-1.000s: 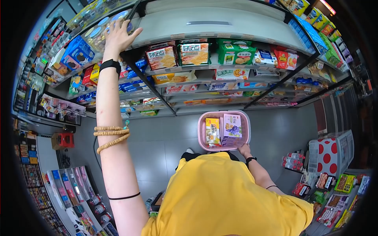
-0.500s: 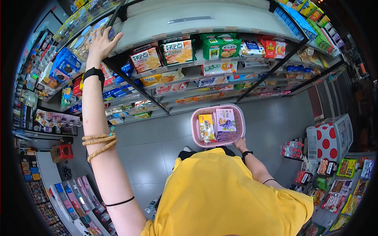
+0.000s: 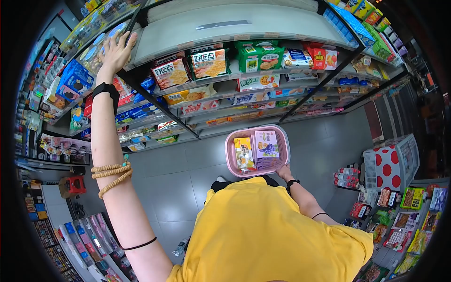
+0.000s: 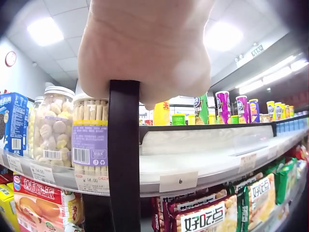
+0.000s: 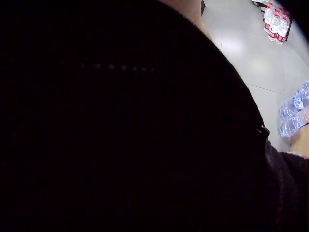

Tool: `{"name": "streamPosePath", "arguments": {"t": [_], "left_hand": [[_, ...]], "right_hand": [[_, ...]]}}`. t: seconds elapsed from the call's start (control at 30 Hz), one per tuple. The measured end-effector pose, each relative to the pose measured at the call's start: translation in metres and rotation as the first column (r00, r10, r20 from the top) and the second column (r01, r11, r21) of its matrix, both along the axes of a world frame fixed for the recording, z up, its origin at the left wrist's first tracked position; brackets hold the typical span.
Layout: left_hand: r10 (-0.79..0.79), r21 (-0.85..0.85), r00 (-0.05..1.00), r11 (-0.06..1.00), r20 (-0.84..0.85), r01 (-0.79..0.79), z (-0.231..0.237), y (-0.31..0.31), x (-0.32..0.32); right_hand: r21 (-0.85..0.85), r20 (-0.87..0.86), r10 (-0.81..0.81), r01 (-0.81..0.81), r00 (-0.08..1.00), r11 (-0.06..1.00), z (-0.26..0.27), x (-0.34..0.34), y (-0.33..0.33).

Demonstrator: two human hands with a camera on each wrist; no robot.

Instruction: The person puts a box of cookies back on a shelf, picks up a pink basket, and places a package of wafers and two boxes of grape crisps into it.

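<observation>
My left hand (image 3: 115, 52) reaches up to the top shelf with its fingers spread, right beside several lidded clear jars. In the left wrist view, the hand's heel (image 4: 145, 53) fills the top and its fingers are hidden. The nearest jar (image 4: 91, 137) has a purple label and holds thin biscuit sticks; a jar of round biscuits (image 4: 53, 123) stands left of it. Down low, my right hand (image 3: 283, 172) grips the near right edge of a pink shopping basket (image 3: 230, 157). Inside lie a yellow box (image 3: 243, 152) and purple grape-pictured boxes (image 3: 266, 143). Dark clothing covers most of the right wrist view.
A black shelf post (image 4: 124, 159) stands below the left hand. Biscuit packs (image 3: 208, 64) line the lower shelves. A blue box (image 3: 75, 80) sits left of the jars. Bottled water (image 3: 346, 177) and a red-dotted white case (image 3: 387, 164) stand at the right.
The shelves and basket have shifted left in the head view. My left hand has moved left with them and stays by the jars; my right hand keeps its grip on the basket.
</observation>
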State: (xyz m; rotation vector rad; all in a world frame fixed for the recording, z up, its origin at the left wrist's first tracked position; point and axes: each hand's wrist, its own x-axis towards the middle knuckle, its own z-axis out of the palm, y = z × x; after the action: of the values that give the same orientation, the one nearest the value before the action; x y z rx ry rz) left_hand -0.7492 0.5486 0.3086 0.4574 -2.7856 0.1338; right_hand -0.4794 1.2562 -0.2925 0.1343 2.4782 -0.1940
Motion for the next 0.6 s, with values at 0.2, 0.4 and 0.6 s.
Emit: {"name": "streamPosePath", "arguments": {"t": [0.2, 0.4, 0.6], "left_hand": [[-0.026, -0.102, 1.0, 0.994, -0.009, 0.025, -0.008, -0.006, -0.002], [-0.046, -0.12, 0.998, 0.992, -0.038, 0.041, -0.011, -0.009, -0.003], [-0.034, -0.134, 0.998, 0.991, -0.052, 0.027, -0.011, -0.008, -0.003]], "right_hand": [[-0.053, 0.009, 0.033, -0.032, 0.999, 0.998, -0.019, 0.0, 0.006], [-0.073, 0.051, 0.046, -0.042, 0.998, 0.996, 0.036, -0.005, -0.012], [-0.088, 0.176, -0.077, 0.094, 0.981, 0.992, 0.054, -0.007, -0.018]]}}
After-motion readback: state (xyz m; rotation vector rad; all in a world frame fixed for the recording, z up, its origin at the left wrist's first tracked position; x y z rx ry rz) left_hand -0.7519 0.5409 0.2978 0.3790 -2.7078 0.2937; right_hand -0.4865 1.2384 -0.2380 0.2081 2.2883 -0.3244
